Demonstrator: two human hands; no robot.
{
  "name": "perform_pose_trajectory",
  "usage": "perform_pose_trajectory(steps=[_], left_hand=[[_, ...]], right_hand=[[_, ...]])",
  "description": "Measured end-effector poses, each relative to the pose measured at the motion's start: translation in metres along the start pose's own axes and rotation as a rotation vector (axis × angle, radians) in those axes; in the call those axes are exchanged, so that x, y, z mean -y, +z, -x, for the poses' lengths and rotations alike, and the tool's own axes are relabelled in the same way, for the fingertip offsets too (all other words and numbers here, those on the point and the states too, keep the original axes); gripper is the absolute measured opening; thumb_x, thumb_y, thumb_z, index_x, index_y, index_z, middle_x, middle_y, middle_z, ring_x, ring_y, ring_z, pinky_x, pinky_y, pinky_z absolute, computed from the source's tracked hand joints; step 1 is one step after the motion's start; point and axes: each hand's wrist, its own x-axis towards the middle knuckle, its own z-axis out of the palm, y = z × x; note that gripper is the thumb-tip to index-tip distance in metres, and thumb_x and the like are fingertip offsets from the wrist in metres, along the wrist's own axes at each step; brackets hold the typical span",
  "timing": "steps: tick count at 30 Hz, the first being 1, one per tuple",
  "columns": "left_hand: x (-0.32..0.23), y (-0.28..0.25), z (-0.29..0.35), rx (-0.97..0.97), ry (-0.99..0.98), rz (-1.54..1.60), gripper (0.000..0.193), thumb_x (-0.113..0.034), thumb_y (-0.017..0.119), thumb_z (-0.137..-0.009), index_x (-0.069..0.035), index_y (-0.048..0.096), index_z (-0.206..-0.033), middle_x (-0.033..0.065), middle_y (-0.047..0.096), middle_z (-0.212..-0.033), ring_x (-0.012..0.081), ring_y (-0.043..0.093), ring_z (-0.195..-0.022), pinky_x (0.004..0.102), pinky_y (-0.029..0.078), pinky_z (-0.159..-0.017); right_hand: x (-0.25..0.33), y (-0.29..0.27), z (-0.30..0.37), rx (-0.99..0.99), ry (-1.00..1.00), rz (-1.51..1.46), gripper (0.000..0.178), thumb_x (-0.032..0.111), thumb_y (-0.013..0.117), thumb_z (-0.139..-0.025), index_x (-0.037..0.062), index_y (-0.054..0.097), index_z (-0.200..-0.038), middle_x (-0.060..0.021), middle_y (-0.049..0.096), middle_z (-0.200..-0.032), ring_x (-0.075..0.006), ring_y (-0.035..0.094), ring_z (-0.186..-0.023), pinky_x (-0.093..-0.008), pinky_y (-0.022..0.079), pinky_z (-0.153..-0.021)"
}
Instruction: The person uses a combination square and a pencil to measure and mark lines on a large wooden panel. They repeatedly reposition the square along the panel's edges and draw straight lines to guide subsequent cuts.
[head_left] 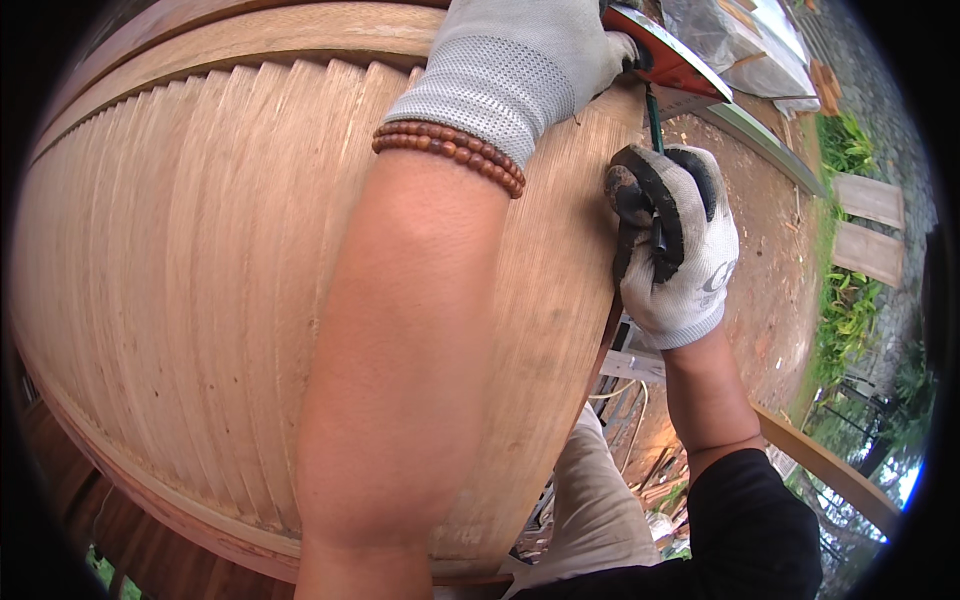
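My left hand (520, 65), in a grey knit glove with a bead bracelet at the wrist, grips a red carpenter's square (675, 62) at the top. Its thumb presses the square; the other fingers are mostly hidden. The square lies at the far right corner of a louvred wooden panel (200, 300), across its plain side board. Just below, my right hand (680, 235), in a white glove with black-coated fingers, pinches a dark green pencil (655, 120). The pencil's upper end meets the square's lower edge beside the board's edge.
A metal strip (770, 148) runs off to the right of the square. Plastic-wrapped material (745, 45) stands beyond. Below the panel lie bare earth (770, 270) and wood scraps, with a wooden bar (830, 470) at lower right. My trousered leg (595, 500) is near the panel.
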Motion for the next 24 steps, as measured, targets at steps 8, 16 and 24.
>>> perform_pose_trajectory(steps=[8,16,24], left_hand=[[-0.016,-0.014,0.003,0.038,-0.037,-0.023,0.035,-0.022,0.077,-0.081,-0.006,0.07,-0.111,0.0153,0.072,-0.103,0.0342,0.065,-0.105,0.0435,0.045,-0.101],[-0.009,-0.005,0.001,0.004,-0.04,-0.027,0.037,-0.021,0.077,-0.081,-0.007,0.071,-0.115,0.0154,0.072,-0.106,0.0356,0.063,-0.108,0.0436,0.046,-0.1],[-0.011,-0.017,0.0,0.08,-0.088,-0.054,0.032,-0.02,0.074,-0.081,-0.005,0.071,-0.11,0.0176,0.07,-0.102,0.037,0.062,-0.105,0.0438,0.049,-0.093]], right_hand=[[-0.002,0.0,0.003,-0.026,0.0,0.035,0.069,-0.003,0.069,-0.057,0.0067,0.065,-0.125,-0.0211,0.059,-0.111,-0.0421,0.063,-0.097,-0.0476,0.054,-0.082],[0.001,0.003,0.006,-0.054,0.043,0.037,0.071,-0.003,0.07,-0.055,0.0084,0.066,-0.125,-0.02,0.06,-0.11,-0.0418,0.063,-0.098,-0.0479,0.055,-0.082],[0.013,-0.006,0.016,-0.081,0.043,-0.036,0.033,-0.001,0.06,-0.084,0.0029,0.069,-0.115,-0.0178,0.07,-0.105,-0.0385,0.066,-0.096,-0.0432,0.053,-0.087]])
